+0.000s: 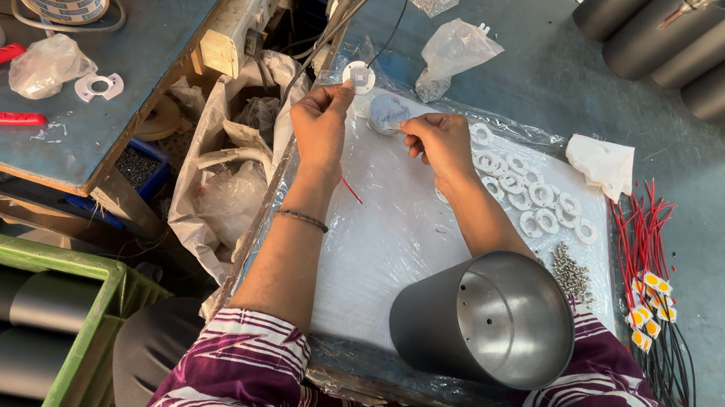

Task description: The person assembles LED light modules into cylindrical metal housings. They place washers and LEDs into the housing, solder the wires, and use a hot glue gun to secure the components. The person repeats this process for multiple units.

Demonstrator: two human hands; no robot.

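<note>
Left hand (320,124) pinches white round disc (358,76) at fingertips, raised clear for handling. Right hand (438,138) fingers curled shut, contents unclear, just beside loose white rings (527,195). Dark metal cylinder (483,321) lies nearer body.

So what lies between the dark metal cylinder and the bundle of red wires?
In the head view, a small heap of silver screws lies between the cylinder and the wires.
</note>
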